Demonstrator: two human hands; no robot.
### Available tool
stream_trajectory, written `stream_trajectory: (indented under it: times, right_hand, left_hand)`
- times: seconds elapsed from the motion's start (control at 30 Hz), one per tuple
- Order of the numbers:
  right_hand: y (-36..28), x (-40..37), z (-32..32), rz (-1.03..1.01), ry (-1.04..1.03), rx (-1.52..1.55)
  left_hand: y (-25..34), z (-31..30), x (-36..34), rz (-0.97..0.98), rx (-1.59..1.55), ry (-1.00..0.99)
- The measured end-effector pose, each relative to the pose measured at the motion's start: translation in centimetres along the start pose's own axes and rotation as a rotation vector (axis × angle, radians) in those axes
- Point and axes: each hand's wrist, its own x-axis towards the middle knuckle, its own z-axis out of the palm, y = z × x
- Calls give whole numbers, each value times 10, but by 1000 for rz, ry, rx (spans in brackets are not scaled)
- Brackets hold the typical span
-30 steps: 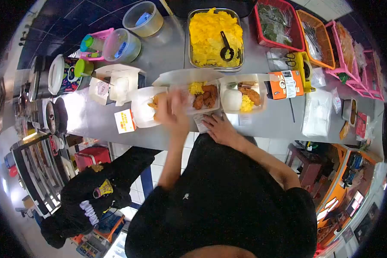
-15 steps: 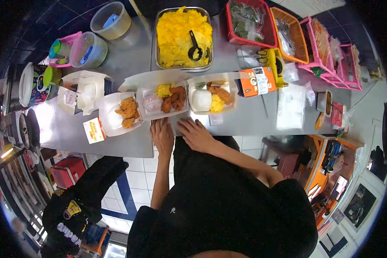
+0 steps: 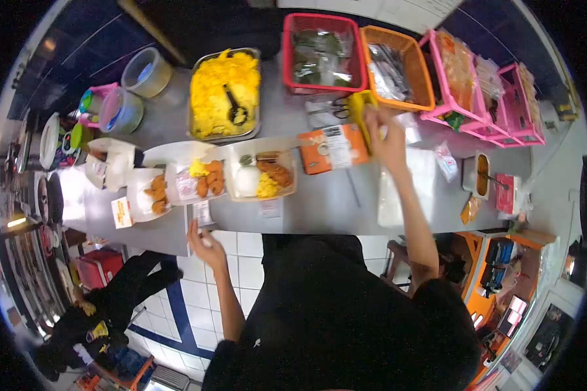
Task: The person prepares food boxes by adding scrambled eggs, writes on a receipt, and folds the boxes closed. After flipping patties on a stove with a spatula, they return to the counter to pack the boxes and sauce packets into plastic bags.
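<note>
Holding the right hand [image 3: 386, 140] against a yellow tape dispenser [image 3: 362, 107], above and right of the frame's centre, bending the fingers over its lower end but blurring too much to tell whether gripping or merely touching. Stretching the right arm [image 3: 415, 212] across some white packaging [image 3: 392, 202] at the right of the surface [image 3: 319, 215]. Holding the left hand [image 3: 207, 249] open with loosely bent fingers, left of centre, pointing up toward a printed slip [image 3: 202, 214] at the near edge, without showing whether touching it. Having an orange carton [image 3: 316, 154] lying just left of the dispenser, and an open meal box [image 3: 292, 186] of rice [image 3: 246, 181] and chicken [image 3: 277, 171] sitting beside that, below a metal tray [image 3: 225, 139] at upper left
</note>
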Motion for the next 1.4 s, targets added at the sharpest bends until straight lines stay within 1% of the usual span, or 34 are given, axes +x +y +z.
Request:
stream_trajectory:
  times: [0.03, 0.07, 0.1, 0.13, 0.17, 0.2, 0.23, 0.27, 0.3, 0.33, 0.4, 0.43, 0.5, 0.53, 0.57, 0.6, 0.63, 0.67, 0.7, 0.73, 0.77, 0.83, 0.87, 0.9, 0.97, 1.0, 1.03, 1.07, 1.1, 1.17, 1.2, 1.23, 1.3, 1.4]
  right_hand:
    - [32, 34, -14, 21, 64, 63]
    - [57, 62, -27, -81, 200, 16]
    - [101, 90, -34, -150, 253, -134]
    - [155, 113, -40, -179, 173, -277]
    - [186, 130, -53, -114, -127, -463]
    - [194, 139, -65, -97, -353, -380]
    - [196, 145, -75, -20, -521, -250]
    - [189, 146, -89, -9, -455, -160]
    - [186, 147, -99, -12, -409, -59]
    - [249, 165, -107, -369, -335, -426]
    - [294, 162, -138, -341, -287, -383]
    - [326, 166, -162, -297, -258, -345]
    - [388, 198, -179, -262, -153, -300]
    - [423, 206, -179, -247, -105, -295]
    - [430, 210, -179, -229, -58, -301]
    - [433, 212, -183, -222, -24, -306]
    - [431, 211, -183, -222, 1, -309]
    - [432, 205, -188, -221, 30, -319]
    - [439, 207, -192, -210, 51, -321]
    - [426, 197, -196, -205, 88, -337]
    - [430, 194, -196, -202, 113, -345]
    - [408, 176, -196, -193, 161, -366]
    - [406, 170, -201, -184, 182, -372]
    - [404, 166, -200, -179, 203, -379]
    - [397, 156, -210, -172, 236, -379]
    - [397, 151, -214, -163, 247, -376]
    - [400, 144, -224, -162, 269, -383]
    - [437, 150, -245, -149, 267, -507]
    - [420, 138, -249, -145, 272, -520]
    - [368, 112, -252, -65, 365, -755]
    - [364, 109, -259, -171, 339, -641]
    - [372, 110, -266, -170, 340, -652]
    - [382, 108, -277, -109, 177, -357]
    - [384, 107, -279, -12, 118, -374]
  left_hand:
    - [5, -5, -21, -85, 19, 41]
    - [2, -5, -47, -132, -97, 90]
    - [-4, -4, -77, -272, -182, 66]
    - [-7, -1, -105, -345, -173, 33]
    - [-30, 1, -139, -392, -13, -117]
    - [-69, 7, -185, -470, -89, -246]
    - [-127, 14, -239, -642, -64, -484]
    - [-190, 20, -303, -832, 218, -826]
    - [-189, 12, -347, -501, 275, -875]
    - [-177, 1, -367, -493, 306, -973]
    - [-159, -15, -392, -632, 276, -1125]
    - [-156, -22, -397, -659, 250, -1115]
    - [-139, -40, -376, -702, 220, -852]
    - [-114, -40, -339, -703, 221, -598]
    - [-95, -35, -300, -685, 228, -345]
    - [-59, -35, -242, -759, 160, -244]
    - [-53, -29, -203, -682, 143, -171]
    - [-43, -24, -166, -536, 32, -66]
    - [-34, -16, -129, -513, -72, 31]
    - [-25, -11, -93, -416, -184, 90]
    - [-13, -11, -62, -417, -147, 74]
    - [-18, -7, -15, -153, -88, 63]
    - [-12, -8, 0, -255, -83, 9]
    - [-15, -8, 13, -253, -92, 2]
    - [-22, -7, 30, -31, 130, 8]
    - [-27, -7, 33, -87, 52, -63]
    - [-30, -6, 31, -86, 40, -68]
    - [-33, -5, 31, -96, 64, -113]
    - [-37, -4, 31, -103, 88, -159]
    - [-45, 3, 27, -62, 84, -155]
    - [-49, 5, 26, -25, 95, -139]
    - [-52, 7, 27, -25, 86, -144]
    - [-54, 9, 27, -7, 58, -90]
    - [-52, 8, 26, -13, 44, -76]
